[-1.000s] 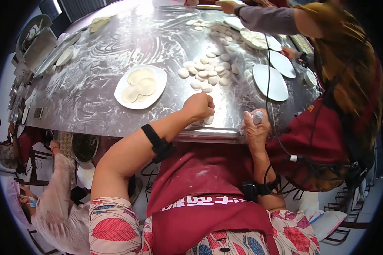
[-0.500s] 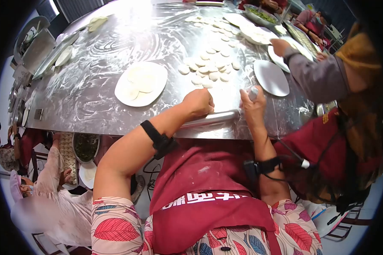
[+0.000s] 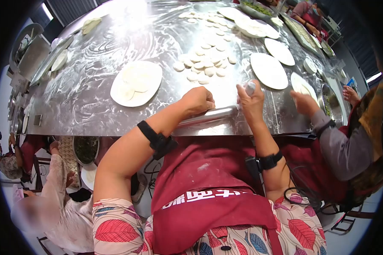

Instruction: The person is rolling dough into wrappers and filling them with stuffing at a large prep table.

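- We are at the rolling step: a long metal-coloured rolling pin point(image 3: 212, 114) lies across the near edge of the floured stainless-steel table point(image 3: 89, 97), and both of our hands are on it.
- Our left hand point(image 3: 198, 100) sits curled over the left part of the pin, fingers folded down; whether it pinches a piece of dough beneath we cannot tell, since the knuckles hide it.
- Our right hand point(image 3: 252, 101) is closed around the pin's right end, whose pale tip shows above the fingers.
- The thing being worked would be a dough piece under or just beyond the pin; it is hidden here, so we only judge that it lies between the two hands.
- Just beyond the pin lies a loose cluster of small pale dough rounds point(image 3: 202, 68), and to the left of it a white round plate stacked with flattened wrappers point(image 3: 136, 83).
- Further right stand empty white round plates point(image 3: 269, 70), near a co-worker's grey-sleeved hand point(image 3: 304, 103).
- In our judgement the next move calls for even pressure through both palms, a short roll away from the table edge, and a turn of the dough with the left fingers so that it thins evenly.
- It also calls for keeping the pin clear of the neighbouring person's reach.
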Available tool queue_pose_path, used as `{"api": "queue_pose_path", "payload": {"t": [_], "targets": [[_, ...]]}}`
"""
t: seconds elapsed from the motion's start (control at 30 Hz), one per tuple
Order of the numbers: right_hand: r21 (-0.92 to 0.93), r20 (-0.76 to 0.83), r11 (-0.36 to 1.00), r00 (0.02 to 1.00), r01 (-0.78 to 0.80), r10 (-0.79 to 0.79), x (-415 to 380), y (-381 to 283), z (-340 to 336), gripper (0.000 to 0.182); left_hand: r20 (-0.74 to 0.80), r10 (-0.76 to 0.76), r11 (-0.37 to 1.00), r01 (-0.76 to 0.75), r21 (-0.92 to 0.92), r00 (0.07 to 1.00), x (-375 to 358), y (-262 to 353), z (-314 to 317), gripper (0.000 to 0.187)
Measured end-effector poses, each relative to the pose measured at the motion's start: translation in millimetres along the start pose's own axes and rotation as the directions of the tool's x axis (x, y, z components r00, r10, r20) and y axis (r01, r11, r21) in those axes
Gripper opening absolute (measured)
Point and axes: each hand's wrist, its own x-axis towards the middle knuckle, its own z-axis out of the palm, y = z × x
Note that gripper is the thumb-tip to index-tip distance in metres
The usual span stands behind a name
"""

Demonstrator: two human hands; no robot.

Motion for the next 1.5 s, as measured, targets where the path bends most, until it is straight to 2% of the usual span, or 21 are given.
{"api": "queue_pose_path", "payload": {"t": [0.13,0.23,0.27,0.37,0.43,0.57,0.6,0.7,0.73,0.83,0.87,0.97,1.03,1.1,1.17,1.2,1.23,1.3,1.4,1.43,1.5], "targets": [[-0.006,0.007,0.999,0.999,-0.052,0.052,-41,-6,-25,0.018,-0.029,0.035,0.994,-0.032,0.106,0.999,-6,-2,1,0.015],[0.073,0.001,0.993,0.996,-0.094,0.094,-52,-15,-27,0.017,0.047,-0.101,0.991,0.105,-0.079,0.994,-12,-6,-6,0.016],[0.049,0.006,0.996,0.997,-0.077,0.076,-48,-14,-25,0.017,0.063,-0.088,0.988,0.095,-0.123,0.994,-12,-8,-6,0.015],[-0.044,0.04,0.999,0.999,0.013,-0.011,-4,-4,-8,0.019,0.036,0.018,0.999,-0.019,0.043,0.999,-8,-1,-7,0.016],[-0.018,0.068,1.0,0.998,0.007,-0.006,14,0,4,0.02,0.015,-0.007,0.994,0.005,0.105,1.0,1,3,-6,0.017],[-0.051,0.019,0.999,1.0,-0.016,0.017,-4,1,-8,0.02,0.071,0.07,0.99,-0.078,0.121,0.995,-1,-6,-4,0.019],[-0.039,0.011,0.999,0.999,-0.034,0.035,-20,-3,-16,0.019,0.027,0.099,0.986,-0.101,0.134,0.995,-6,-6,-5,0.017],[-0.006,0.019,1.0,1.0,-0.015,0.015,-38,-2,-26,0.018,-0.019,-0.049,0.994,0.047,-0.103,0.999,-11,-14,-4,0.016],[0.004,0.019,1.0,1.0,-0.006,0.006,-42,-1,-28,0.017,0.069,-0.103,0.97,0.115,-0.215,0.992,-13,-15,-3,0.014],[-0.003,0.05,1.0,0.999,-0.016,0.016,1,-4,-5,0.015,0.034,0.018,0.999,-0.019,0.026,0.999,-11,-2,-6,0.015],[-0.018,0.058,1.0,0.998,-0.003,0.004,8,-4,-1,0.015,-0.023,-0.002,0.988,0.006,0.151,1.0,-6,1,-5,0.016],[-0.033,0.067,0.999,0.998,0.005,-0.003,16,-5,5,0.015,-0.024,0.036,0.997,-0.034,0.071,0.999,-1,-5,-1,0.017],[-0.017,0.052,0.999,0.997,-0.051,0.052,-13,-7,-15,0.014,-0.011,0.103,0.983,-0.1,0.152,0.995,-7,-6,-3,0.018],[0.03,0.041,1.0,0.999,0.006,-0.008,-38,-2,-27,0.015,-0.056,0.005,1.0,-0.006,-0.017,0.998,-13,-9,-3,0.019],[0.038,0.063,0.999,0.998,0.004,-0.007,-34,1,-24,0.019,0.021,-0.023,0.999,0.024,-0.026,1.0,-15,-4,-7,0.019],[0.029,0.069,1.0,0.998,-0.011,0.009,-17,2,-15,0.02,0.075,-0.034,0.999,0.036,-0.024,0.997,-15,0,-8,0.019],[0.019,0.073,1.0,0.997,-0.013,0.012,2,2,-7,0.022,0.055,0.037,0.993,-0.043,0.11,0.998,-7,-3,-6,0.02],[-0.018,0.084,0.999,0.996,0.027,-0.026,26,4,12,0.021,-0.055,0.025,0.974,-0.012,0.226,0.998,5,1,-3,0.021],[-0.036,0.084,0.999,0.996,0.019,-0.016,19,10,0,0.02,0.017,-0.003,0.99,0.001,0.138,1.0,5,5,-2,0.021],[-0.032,0.074,0.999,0.997,-0.005,0.007,4,10,-8,0.02,0.021,0.04,0.977,-0.044,0.208,0.999,1,2,-2,0.019],[-0.041,0.057,0.999,0.998,0.004,-0.002,-29,1,-26,0.019,-0.084,0.054,0.991,-0.043,0.128,0.995,-6,-11,2,0.018]]}}
